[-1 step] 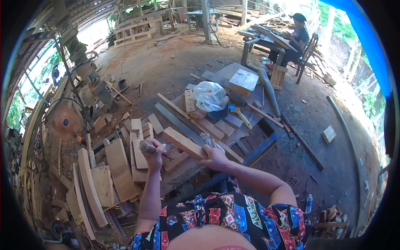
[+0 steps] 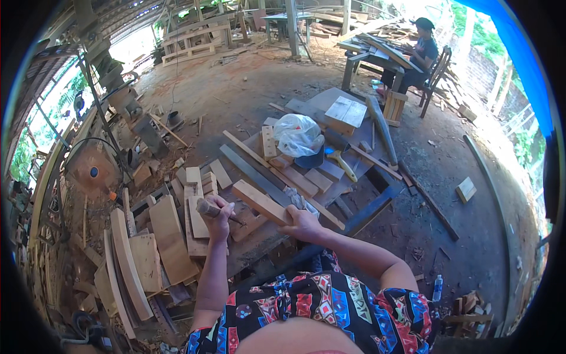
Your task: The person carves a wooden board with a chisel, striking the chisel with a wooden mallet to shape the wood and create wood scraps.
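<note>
My left hand (image 2: 219,218) grips a wooden-handled tool (image 2: 207,208) with a thin dark shaft showing past my fingers. My right hand (image 2: 302,223) is closed on the near end of a light wooden block (image 2: 259,199), held slanting beside the tool. A crumpled whitish item (image 2: 298,196) sits just beyond the right hand; what it is, I cannot tell. Stacked boards (image 2: 171,239) and small cut pieces (image 2: 193,176) lie left of and beyond my left hand on the low work surface (image 2: 247,255).
A plastic bag (image 2: 298,134), yellow-handled brush (image 2: 345,168) and pale box (image 2: 345,115) lie beyond. A person (image 2: 423,53) sits at a wood-laden table at back right. Machinery (image 2: 121,103) stands at left. A bottle (image 2: 437,288) and long poles (image 2: 427,200) are at right.
</note>
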Action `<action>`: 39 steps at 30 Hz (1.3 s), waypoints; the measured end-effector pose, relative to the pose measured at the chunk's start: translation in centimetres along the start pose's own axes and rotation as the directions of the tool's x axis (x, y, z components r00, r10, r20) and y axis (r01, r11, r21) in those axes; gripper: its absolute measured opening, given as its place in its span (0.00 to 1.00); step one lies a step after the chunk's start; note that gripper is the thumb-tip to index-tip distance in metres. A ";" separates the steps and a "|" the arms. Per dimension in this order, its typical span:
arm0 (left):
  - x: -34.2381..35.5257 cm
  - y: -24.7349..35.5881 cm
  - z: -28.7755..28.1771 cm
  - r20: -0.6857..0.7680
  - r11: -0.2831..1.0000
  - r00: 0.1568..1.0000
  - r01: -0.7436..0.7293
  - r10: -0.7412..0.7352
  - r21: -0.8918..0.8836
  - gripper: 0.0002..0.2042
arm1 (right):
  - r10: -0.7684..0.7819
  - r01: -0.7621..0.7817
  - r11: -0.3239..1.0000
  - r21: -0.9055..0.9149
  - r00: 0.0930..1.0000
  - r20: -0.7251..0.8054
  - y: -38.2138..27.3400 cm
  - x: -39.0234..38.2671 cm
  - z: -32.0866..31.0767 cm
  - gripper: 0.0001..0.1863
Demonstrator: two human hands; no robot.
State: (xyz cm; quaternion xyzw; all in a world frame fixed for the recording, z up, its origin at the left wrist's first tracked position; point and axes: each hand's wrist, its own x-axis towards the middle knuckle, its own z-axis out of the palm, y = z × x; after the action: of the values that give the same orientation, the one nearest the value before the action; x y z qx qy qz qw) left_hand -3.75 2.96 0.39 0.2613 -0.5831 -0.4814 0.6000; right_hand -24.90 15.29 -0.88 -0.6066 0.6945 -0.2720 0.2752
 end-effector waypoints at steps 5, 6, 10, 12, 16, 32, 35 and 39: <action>-0.3 1.2 1.3 -0.086 0.993 0.996 -0.002 -0.009 -0.120 0.10 | 0.030 -0.027 0.987 -0.159 0.999 0.016 2.3 1.1 3.1 0.27; -0.6 0.1 0.8 -0.124 0.992 0.992 -0.047 0.032 -0.119 0.10 | -0.012 0.007 0.981 -0.192 1.000 -0.023 2.8 0.9 3.9 0.26; -1.4 -0.6 0.8 -0.335 0.995 0.941 -0.068 0.039 -0.077 0.11 | 0.054 -0.052 0.981 -0.188 0.998 0.007 2.1 0.8 4.1 0.25; -1.3 0.1 1.5 -0.391 0.995 0.920 -0.045 0.006 -0.090 0.11 | 0.032 -0.027 0.983 -0.183 0.999 0.023 2.6 1.1 4.5 0.28; 0.2 -1.5 -0.7 -0.494 0.970 0.864 -0.030 -0.095 -0.240 0.13 | 0.049 -0.055 0.971 -0.232 0.998 -0.035 2.3 1.8 5.4 0.27; 2.3 0.5 1.6 -0.159 0.995 0.983 0.090 -0.094 -0.031 0.10 | 0.011 -0.007 0.965 -0.260 1.000 0.011 1.7 2.0 4.7 0.27; 2.0 0.8 2.4 -0.104 0.982 0.990 0.110 -0.094 0.153 0.10 | -0.050 0.037 0.975 -0.219 0.998 -0.050 2.7 1.7 4.7 0.28; 1.8 1.2 3.3 -0.002 0.969 0.986 0.162 -0.164 0.188 0.10 | 0.023 -0.020 0.998 -0.061 0.998 0.050 3.1 4.3 0.1 0.27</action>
State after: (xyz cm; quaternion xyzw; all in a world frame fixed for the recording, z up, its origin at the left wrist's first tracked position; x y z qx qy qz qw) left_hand -6.85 2.73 2.86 0.3602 -0.6065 -0.4738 0.5272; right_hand -27.45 11.39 -3.45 -0.6140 0.7015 -0.2325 0.2772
